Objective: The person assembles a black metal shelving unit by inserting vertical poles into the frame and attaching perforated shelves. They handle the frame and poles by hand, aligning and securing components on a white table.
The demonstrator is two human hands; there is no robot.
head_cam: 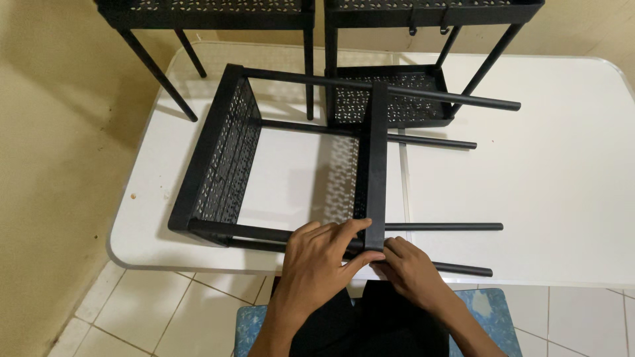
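rack [291, 152] on its side on table [562, 198], legs pointing right | left hand [317, 254] grips near corner | right hand [410, 268] fingers pinch lower leg [463, 269] beside it

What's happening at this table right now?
A seated person has a black metal rack with perforated shelves lying on its side on a white table. Both hands grip its near corner: the left hand on the lower rods, the right hand just below the middle shelf's edge. Two more black racks stand at the table's far side.
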